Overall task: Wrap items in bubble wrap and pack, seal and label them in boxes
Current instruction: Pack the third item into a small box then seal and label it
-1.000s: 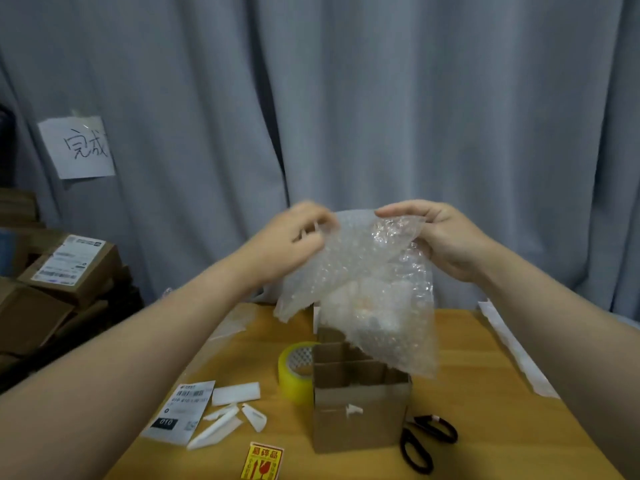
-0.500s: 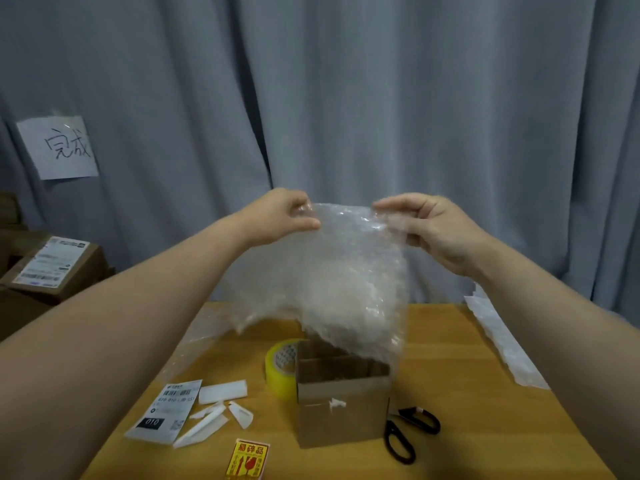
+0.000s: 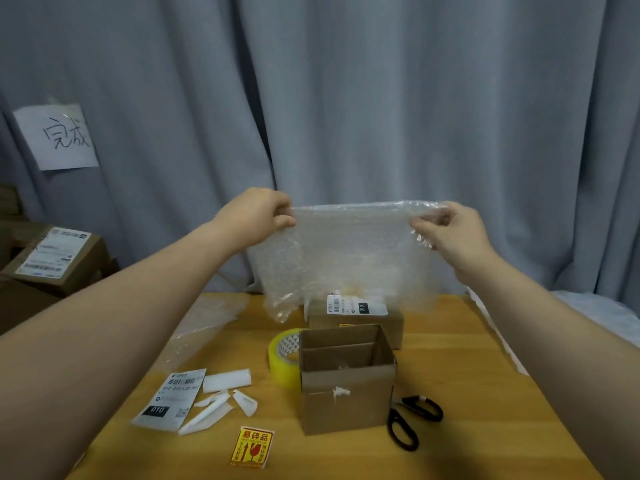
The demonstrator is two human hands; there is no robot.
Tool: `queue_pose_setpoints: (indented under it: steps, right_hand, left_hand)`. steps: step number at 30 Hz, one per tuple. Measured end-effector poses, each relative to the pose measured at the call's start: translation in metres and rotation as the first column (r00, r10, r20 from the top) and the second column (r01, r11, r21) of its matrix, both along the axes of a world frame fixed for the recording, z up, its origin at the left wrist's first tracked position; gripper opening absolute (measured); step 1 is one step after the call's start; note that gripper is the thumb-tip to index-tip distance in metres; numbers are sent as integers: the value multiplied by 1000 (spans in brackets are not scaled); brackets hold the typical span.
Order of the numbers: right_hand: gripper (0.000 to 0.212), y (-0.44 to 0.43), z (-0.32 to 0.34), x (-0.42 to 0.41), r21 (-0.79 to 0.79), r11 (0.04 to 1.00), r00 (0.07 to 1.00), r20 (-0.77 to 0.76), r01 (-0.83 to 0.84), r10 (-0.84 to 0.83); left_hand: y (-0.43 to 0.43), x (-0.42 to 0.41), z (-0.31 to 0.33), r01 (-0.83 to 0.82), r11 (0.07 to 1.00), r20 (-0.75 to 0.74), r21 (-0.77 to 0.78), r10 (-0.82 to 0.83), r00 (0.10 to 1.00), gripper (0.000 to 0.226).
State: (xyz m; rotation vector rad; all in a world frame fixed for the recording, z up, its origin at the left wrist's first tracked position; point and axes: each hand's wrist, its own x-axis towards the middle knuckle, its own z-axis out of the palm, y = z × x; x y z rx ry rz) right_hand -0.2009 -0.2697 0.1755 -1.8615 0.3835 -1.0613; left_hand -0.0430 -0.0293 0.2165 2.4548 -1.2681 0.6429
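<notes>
Wooden table (image 3: 460, 382), grey curtain (image 3: 381, 98) behind.

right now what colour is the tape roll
Yellow; the tape roll shows best in the head view.

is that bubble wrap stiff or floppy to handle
Likely floppy: the bubble wrap hangs limp below where the left hand and right hand pinch its top corners, its lower edge crumpled. Probably very light: fingertip pinches alone hold it up.
</notes>
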Motion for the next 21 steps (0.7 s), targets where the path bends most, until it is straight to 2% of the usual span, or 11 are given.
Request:
queue_pose_setpoints:
  steps: [2, 3, 6, 7, 8, 10, 12, 15, 16, 18, 21]
  right_hand:
    - [24, 0, -5, -2, -118, 990, 990, -112, 72, -85]
    - [40, 3, -5, -3, -270, 954, 975, -140, 131, -173]
    - [77, 27, 5, -3, -789, 609, 895, -208, 85, -394]
    - [74, 37, 9, 0, -847, 532, 865, -268, -2, -424]
    - [65, 46, 11, 5, -844, 530, 842, -340, -76, -420]
    - [34, 54, 12, 16, -742, 657, 834, -444, -137, -328]
    - [19, 49, 11, 21, -584, 807, 900, -395, -91, -184]
    - [14, 41, 8, 18, -97, 991, 975, -208, -96, 74]
    - [13, 43, 8, 16, 27, 991, 980, -149, -130, 132]
    - [20, 50, 6, 18, 187, 963, 976, -63, -192, 207]
    - [22, 65, 6, 27, 432, 858, 956, 43, -279, 289]
  left_hand:
    - [5, 3, -6, -7, 1000, -16, -30, 7, 1000, 18]
    - [6, 2, -7, -2, 1000, 18, -28, 3, 1000, 19]
    - [0, -12, -8, 43, 999, 170, 1, -42, 985, 23]
    - [-4, -18, -6, 58, 998, 209, 17, -60, 976, 24]
    - [-8, -26, -5, 74, 997, 248, 27, -79, 966, 25]
    - [-15, -40, -3, 122, 992, 320, 26, -124, 939, 26]
    - [-14, -47, -3, 159, 987, 302, -10, -148, 942, 26]
    - [-3, -48, -13, 234, 962, 105, -139, -220, 970, 13]
    - [0, -51, -18, 265, 947, 52, -183, -259, 964, 6]
    - [-2, -63, -29, 325, 925, -6, -198, -332, 943, 21]
    - [-19, -77, -45, 425, 900, 87, -98, -418, 904, 16]
